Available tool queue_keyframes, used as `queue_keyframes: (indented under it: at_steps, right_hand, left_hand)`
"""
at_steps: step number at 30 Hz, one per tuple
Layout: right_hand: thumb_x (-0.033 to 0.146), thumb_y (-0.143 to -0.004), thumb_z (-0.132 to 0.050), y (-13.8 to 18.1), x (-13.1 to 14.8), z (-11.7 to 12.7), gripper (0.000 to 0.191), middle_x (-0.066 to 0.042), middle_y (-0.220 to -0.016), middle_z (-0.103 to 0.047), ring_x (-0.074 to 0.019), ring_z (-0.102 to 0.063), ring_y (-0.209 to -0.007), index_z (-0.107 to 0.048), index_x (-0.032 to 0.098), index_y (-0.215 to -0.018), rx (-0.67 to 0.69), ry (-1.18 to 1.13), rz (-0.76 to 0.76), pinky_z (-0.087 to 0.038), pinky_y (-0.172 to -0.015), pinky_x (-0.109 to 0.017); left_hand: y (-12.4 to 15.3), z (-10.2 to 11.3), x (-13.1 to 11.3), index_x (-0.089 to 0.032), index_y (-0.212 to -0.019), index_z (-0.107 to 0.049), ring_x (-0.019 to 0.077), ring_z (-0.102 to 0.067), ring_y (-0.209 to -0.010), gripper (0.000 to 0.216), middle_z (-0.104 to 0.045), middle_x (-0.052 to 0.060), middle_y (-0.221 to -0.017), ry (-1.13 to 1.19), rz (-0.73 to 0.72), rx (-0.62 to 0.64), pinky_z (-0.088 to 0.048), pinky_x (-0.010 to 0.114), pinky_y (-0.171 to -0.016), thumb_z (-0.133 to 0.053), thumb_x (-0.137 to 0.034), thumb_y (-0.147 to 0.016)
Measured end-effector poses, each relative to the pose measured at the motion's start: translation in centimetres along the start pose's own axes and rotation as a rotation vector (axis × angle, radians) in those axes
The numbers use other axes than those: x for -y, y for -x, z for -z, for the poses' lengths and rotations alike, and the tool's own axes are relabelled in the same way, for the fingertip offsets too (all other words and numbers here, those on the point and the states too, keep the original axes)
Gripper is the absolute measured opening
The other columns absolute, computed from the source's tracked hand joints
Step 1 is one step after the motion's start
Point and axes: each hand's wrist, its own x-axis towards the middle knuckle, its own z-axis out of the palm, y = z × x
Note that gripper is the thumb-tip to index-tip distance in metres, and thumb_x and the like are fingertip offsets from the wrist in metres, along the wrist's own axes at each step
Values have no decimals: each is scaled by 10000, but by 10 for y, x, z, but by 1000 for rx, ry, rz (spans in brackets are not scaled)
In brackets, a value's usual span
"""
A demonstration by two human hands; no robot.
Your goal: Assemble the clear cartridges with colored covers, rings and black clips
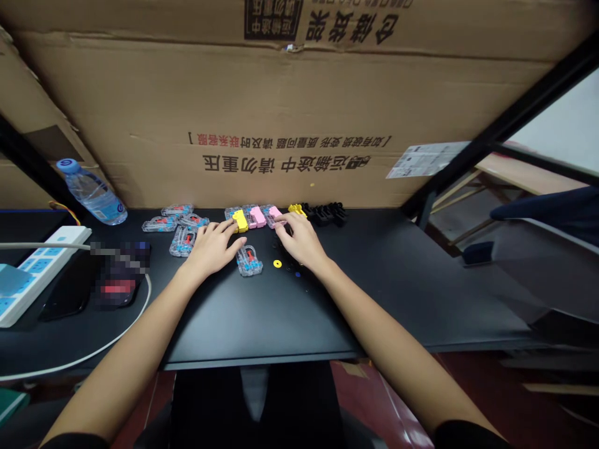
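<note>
My left hand lies palm down with fingers spread, its fingertips beside a yellow plastic piece on a clear plastic case. My right hand reaches in from the other side, fingers apart and fingertips at a pink plastic piece. Between them, another pink piece rests on a clear case. Below my left thumb lies a clear case with blue and red parts. A small yellow disc is on the table near my right wrist. The undersides of both hands are hidden.
Several clear cases lie left of my left hand. Black plastic pieces and a yellow one line the back, against a cardboard wall. At left are a water bottle, power strip and white cable.
</note>
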Motion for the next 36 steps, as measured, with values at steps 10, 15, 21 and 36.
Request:
queue_keyframes:
  at_steps: [10, 15, 21, 36]
  right_hand:
    - [373, -1076, -488, 1, -17, -7, 391, -160, -1423, -714, -358, -638, -1326, -755, 183, -1288, 152, 173, 6, -487, -1163, -537]
    - [409, -1064, -527, 3, -16, -9, 422, -157, -1477, -679, -390, -565, -1386, -774, 211, -1342, 165, 197, 0, -465, -1186, -593]
    - [425, -1065, -541, 4, -20, -13, 459, -154, -1557, -629, -383, -539, -1455, -731, 222, -1430, 190, 167, 13, -466, -1202, -588]
    - [277, -1052, -463, -13, -62, 24, 406, -179, -1329, -745, -350, -626, -1301, -776, 184, -1295, -67, 205, -22, -475, -1168, -532]
  left_hand:
    - [-7, -3, 4, -253, -1653, -498, 390, -474, -1539, 599, -424, 115, -1769, 7, -29, 55, -347, 616, -1221, -401, -538, -1135]
    - [-10, -1, 7, -270, -1641, -515, 386, -482, -1543, 576, -438, 122, -1759, 6, -37, 63, -352, 626, -1209, -397, -522, -1137]
    - [-12, -6, 12, -302, -1653, -503, 393, -445, -1570, 562, -422, 83, -1773, 33, -31, 72, -360, 639, -1207, -360, -488, -1143]
    - [1, 11, -6, -249, -1140, -801, 275, -692, -1156, 309, -780, 79, -1175, 229, -433, 59, -522, 445, -1069, -535, -403, -1104]
